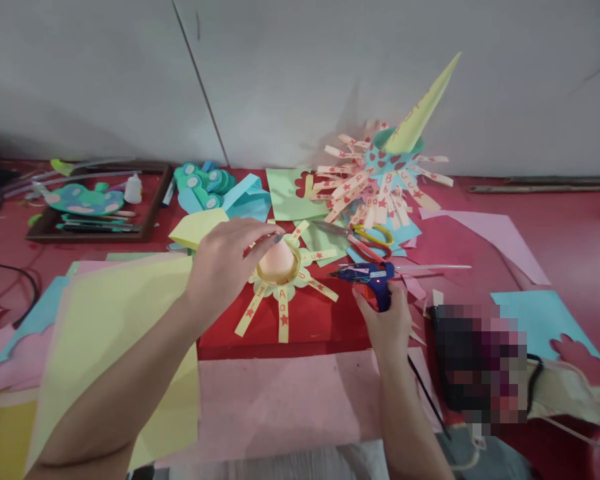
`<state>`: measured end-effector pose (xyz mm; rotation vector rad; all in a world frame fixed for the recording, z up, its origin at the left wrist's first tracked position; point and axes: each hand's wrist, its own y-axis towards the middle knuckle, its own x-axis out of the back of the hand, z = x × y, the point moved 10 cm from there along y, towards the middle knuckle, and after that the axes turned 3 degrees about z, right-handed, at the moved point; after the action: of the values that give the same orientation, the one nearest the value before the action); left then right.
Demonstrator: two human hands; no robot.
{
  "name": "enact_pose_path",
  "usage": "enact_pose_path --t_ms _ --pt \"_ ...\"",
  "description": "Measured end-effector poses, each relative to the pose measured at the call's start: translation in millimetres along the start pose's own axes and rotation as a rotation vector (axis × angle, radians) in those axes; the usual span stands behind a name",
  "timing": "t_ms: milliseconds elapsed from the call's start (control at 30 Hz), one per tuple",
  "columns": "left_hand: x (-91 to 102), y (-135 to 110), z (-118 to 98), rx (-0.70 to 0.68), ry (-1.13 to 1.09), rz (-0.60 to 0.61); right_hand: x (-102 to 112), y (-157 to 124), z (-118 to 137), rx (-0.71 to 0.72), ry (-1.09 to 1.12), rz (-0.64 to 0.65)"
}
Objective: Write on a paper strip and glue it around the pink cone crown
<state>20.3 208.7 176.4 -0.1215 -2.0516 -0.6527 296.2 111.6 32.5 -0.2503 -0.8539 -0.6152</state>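
In the head view, a pale paper cone point(276, 261) stands point-up inside a yellow paper ring with radiating strips point(283, 313) marked with red letters and stars. My left hand point(220, 263) reaches in from the left, thumb and fingers closed about the cone's top and partly hiding it. My right hand point(391, 320) grips a blue hot glue gun point(375, 277) by its handle, with the nozzle pointing left towards the paper strips. A clear glue stick point(440, 267) sticks out of the gun's back. Just behind the gun lie scissors point(370, 240) with red and yellow handles.
A finished-looking paper craft with a tall yellow cone point(425, 107) stands at the back, against the wall. Back left is a brown tray point(153, 213) holding pens and a small bottle. Coloured paper sheets point(130, 347) cover the left and front. A blurred dark object point(480, 363) sits at right.
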Motion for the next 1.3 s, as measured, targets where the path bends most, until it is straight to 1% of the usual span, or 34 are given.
enact_pose_path --t_ms 133,200,300,467,633,700,733,800,1067,1167,1300 --pt "-1.3 -1.5 -9.7 -0.019 0.073 -0.007 -0.6 0.2 0.4 0.009 -0.001 -0.005" --pt "4.4 -1.0 -14.7 -0.034 0.1 -0.047 -0.8 0.5 -0.1 0.002 -0.005 -0.002" --pt "17.9 0.2 -22.7 -0.06 0.129 -0.109 -0.4 0.3 0.6 -0.003 -0.002 0.008" --pt "46.4 0.8 -41.6 -0.084 0.174 -0.165 0.4 -0.4 3.6 0.027 0.014 0.007" --pt "77.9 -2.0 -64.2 -0.117 0.247 -0.232 1.4 1.2 -3.4 -0.016 0.021 -0.018" --pt "81.8 -3.4 -66.7 -0.119 0.26 -0.24 4.3 2.0 -2.5 -0.003 0.035 -0.042" --pt "80.1 -3.8 -65.3 -0.112 0.257 -0.233 6.2 2.2 -1.8 0.004 0.042 -0.057" --pt "69.9 -4.8 -58.7 -0.096 0.241 -0.208 8.4 2.6 -1.8 -0.001 0.052 -0.07" --pt "-6.2 -17.3 -16.4 -0.029 0.197 -0.05 11.1 1.0 -4.5 -0.028 0.062 -0.11" --pt "-14.4 -23.1 -7.7 -0.013 0.194 -0.083 10.5 -0.9 -1.2 -0.001 0.041 -0.122" --pt "-9.9 -24.4 -3.4 0.015 0.18 -0.136 4.3 -4.1 9.9 0.057 -0.003 -0.084"
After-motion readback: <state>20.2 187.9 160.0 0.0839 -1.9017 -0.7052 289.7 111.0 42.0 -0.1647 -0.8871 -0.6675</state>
